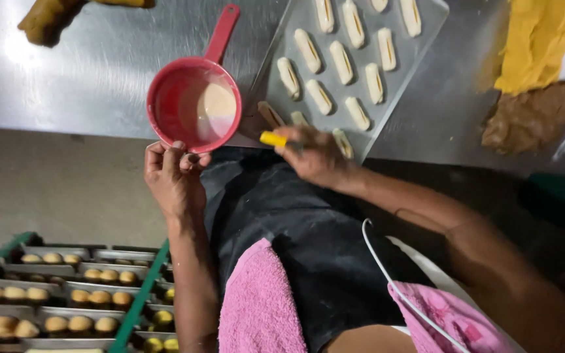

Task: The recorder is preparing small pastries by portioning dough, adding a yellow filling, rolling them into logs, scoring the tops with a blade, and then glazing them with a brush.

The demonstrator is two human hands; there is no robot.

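My left hand (pixel 174 176) grips the near rim of a red saucepan-shaped cup (pixel 194 104) with pale liquid in it, at the edge of the steel table (pixel 93 72). My right hand (pixel 318 157) holds a brush with a yellow handle (pixel 273 138) at the near corner of a metal baking tray (pixel 426 39). Several pale, oblong pieces of shaped dough (pixel 342 62) lie in rows on that tray. The brush's bristle end is hidden by my fingers.
A yellow cloth (pixel 536 42) and a brown lump (pixel 531 117) lie on the table at the right. At lower left, a green rack (pixel 140 301) carries trays of browned buns (pixel 99 297). A pink towel (pixel 259 304) hangs at my waist over a dark apron.
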